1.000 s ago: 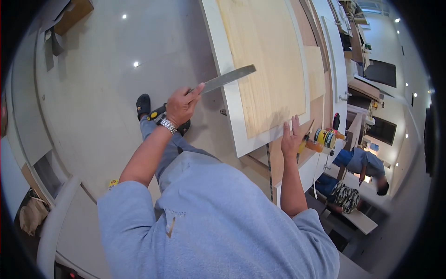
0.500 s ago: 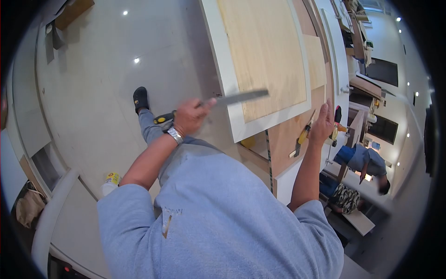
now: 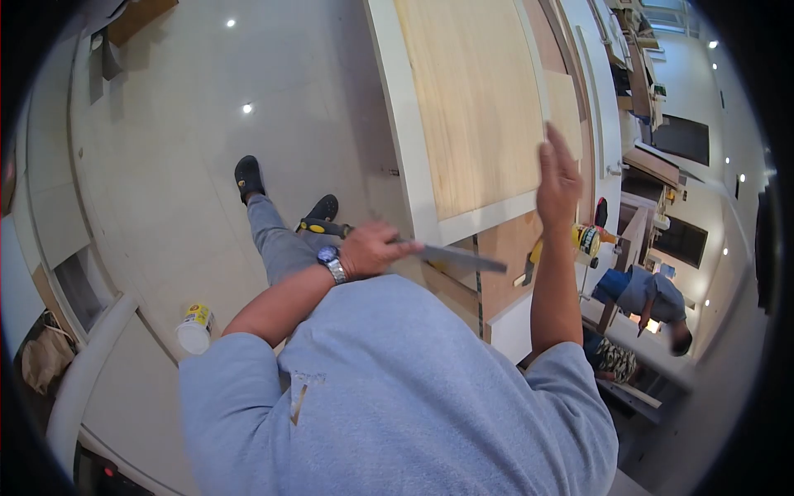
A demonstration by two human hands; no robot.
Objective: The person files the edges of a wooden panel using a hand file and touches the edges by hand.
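My left hand (image 3: 372,250), with a watch on its wrist, grips a long flat grey blade-like tool (image 3: 471,260). The tool's black and yellow handle (image 3: 324,227) sticks out on the other side of the fist. The blade points right, past the near corner of a white-framed wooden panel (image 3: 475,107), and its tip is slightly blurred. My right hand (image 3: 560,178) is raised at the panel's right edge, fingers stretched out, holding nothing. Whether it touches the panel I cannot tell. Beside my right forearm is a yellow-labelled container (image 3: 587,240).
A yellow-handled tool (image 3: 536,250), partly hidden by my forearm, lies on a brown board (image 3: 504,248). A white tub with a yellow label (image 3: 195,329) stands on the floor at left. Two other people (image 3: 649,298) are at the far right, beyond the workbench.
My left hand has moved right and down with the tool, whose blade has swung from over the panel to below its corner. My right hand has left the panel's near edge and moved up.
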